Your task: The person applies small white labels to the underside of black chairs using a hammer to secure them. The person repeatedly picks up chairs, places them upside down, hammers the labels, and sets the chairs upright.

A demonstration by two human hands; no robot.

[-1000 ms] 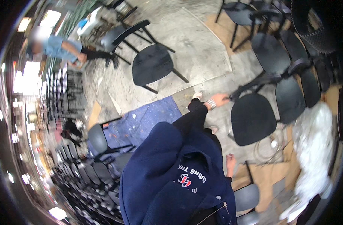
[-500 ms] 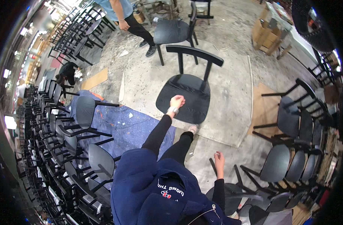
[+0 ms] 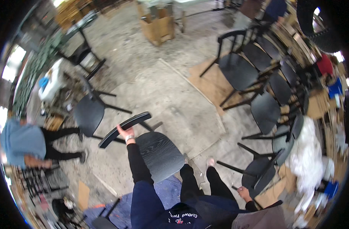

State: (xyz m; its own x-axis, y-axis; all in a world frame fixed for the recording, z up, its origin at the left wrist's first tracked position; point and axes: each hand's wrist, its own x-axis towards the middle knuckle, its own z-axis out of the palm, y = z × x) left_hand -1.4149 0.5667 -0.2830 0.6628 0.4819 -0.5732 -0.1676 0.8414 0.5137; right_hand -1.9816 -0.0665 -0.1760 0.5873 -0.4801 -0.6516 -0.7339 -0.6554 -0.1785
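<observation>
Left hand (image 3: 125, 133): clamped round the back rail (image 3: 138, 120) of a black chair; a wristband (image 3: 129, 138) is worn.
Black chair (image 3: 161, 156): held by its back at the person's front left, its seat turned toward the shoes (image 3: 210, 162).
Right hand (image 3: 243, 194): kept low on the person's right, well apart from the left hand, fingers curled beside a dark bar end; whether the bar is gripped cannot be told at this small, blurred size.
Second chair (image 3: 89, 114): placed just beyond the back rail, to its left.
Right-side chairs (image 3: 237, 70): grouped closely, with some legs set on flat cardboard (image 3: 200, 82).
Pale sheet (image 3: 182, 110): laid on the floor between the second chair and the right-side chairs.
Blue sheet (image 3: 123, 208): spread near the person, partly covered by the sleeve.
Plastic (image 3: 306, 156): heaped, clear and crumpled, by the right-side chairs.
Box (image 3: 157, 28): stood on the floor at the far side.
Co-worker (image 3: 24, 143): seen at far left, dressed in a blue shirt.
</observation>
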